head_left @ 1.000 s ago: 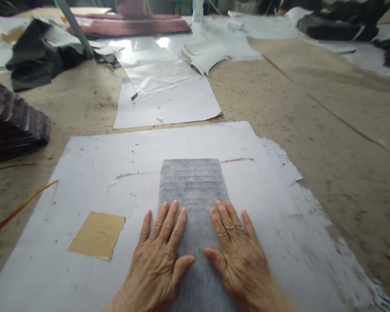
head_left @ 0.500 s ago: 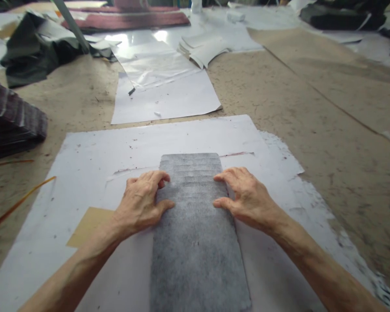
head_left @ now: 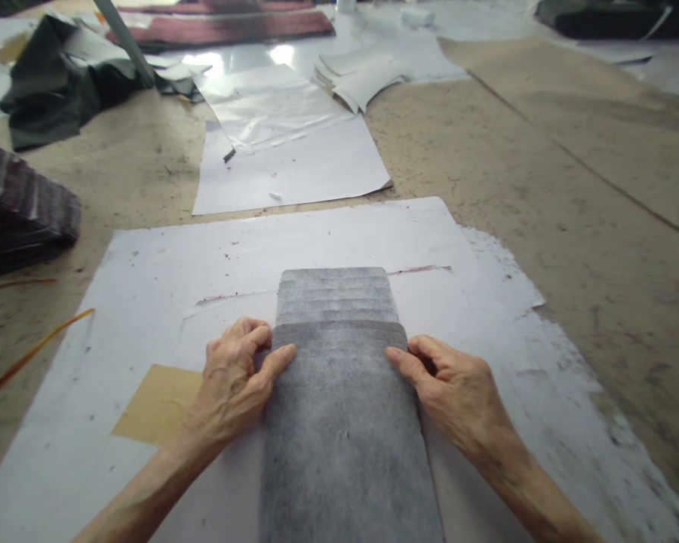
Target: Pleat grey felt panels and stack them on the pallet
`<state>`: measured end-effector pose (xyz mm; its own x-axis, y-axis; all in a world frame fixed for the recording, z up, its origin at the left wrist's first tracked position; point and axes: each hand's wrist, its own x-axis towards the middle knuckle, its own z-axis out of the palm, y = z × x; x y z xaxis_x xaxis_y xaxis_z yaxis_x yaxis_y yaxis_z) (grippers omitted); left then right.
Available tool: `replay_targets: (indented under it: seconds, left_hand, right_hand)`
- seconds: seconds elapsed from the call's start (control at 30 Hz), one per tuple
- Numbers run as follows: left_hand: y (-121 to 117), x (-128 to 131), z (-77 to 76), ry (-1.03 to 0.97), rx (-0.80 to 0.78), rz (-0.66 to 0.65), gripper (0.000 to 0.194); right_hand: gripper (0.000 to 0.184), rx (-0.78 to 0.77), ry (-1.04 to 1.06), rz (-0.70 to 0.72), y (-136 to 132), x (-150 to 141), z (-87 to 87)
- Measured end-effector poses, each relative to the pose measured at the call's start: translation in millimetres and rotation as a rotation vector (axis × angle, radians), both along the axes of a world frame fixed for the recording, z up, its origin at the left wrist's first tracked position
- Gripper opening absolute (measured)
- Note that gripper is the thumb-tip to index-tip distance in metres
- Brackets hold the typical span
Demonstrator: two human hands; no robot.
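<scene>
A long grey panel (head_left: 345,422), fuzzy like felt or non-woven lining, lies lengthwise in front of me. Its far edge stands slightly raised as a dark crosswise band, and beyond it shows a ridged grey piece (head_left: 336,290) underneath. My left hand (head_left: 243,369) pinches the panel's left edge near that band, thumb on top and fingers curled at the side. On the opposite edge, my right hand (head_left: 453,385) grips in the same way. The undersides of both grips are hidden.
A large white sheet (head_left: 164,302) with worn edges lies under the work, bearing a tan square (head_left: 157,403) of tape or paper. To the left are a dark striped stack (head_left: 23,207) and an orange strip (head_left: 39,358). White papers (head_left: 294,166) lie farther back.
Both hands went from lying flat on the panel to pinching its side edges. The panel's far edge has come up and nearer to me, uncovering a ridged strip beneath.
</scene>
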<state>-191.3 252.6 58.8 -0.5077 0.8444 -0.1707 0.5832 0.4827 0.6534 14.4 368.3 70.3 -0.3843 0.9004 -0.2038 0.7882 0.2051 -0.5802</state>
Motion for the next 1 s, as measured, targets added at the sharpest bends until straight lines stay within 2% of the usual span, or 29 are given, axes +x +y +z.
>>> replay_targets:
  seconds: [0.17, 0.33, 0.5, 0.77, 1.0]
  left_hand:
    - [2, 0, -3.9, -0.056, 0.016, 0.051, 0.029]
    - [5, -2, -2.1, -0.170, 0.043, 0.103, 0.032]
    - [6, -2, -3.3, -0.179, 0.075, 0.116, 0.030]
    - [6, 4, -4.1, -0.069, 0.103, 0.122, 0.026]
    - [6, 12, -7.5, 0.121, 0.119, 0.120, 0.024]
  right_hand:
    - [0.038, -0.020, -0.006, -0.108, -3, -5, -1.9]
    - [0.036, -0.080, 0.015, -0.148, -2, -7, -0.2]
    - [0.033, -0.098, 0.017, -0.161, -2, -8, -0.3]
    - [0.031, -0.107, -0.051, -0.169, -1, -8, 0.1]
    - [0.032, 0.009, -0.080, -0.142, -3, -8, -3.9]
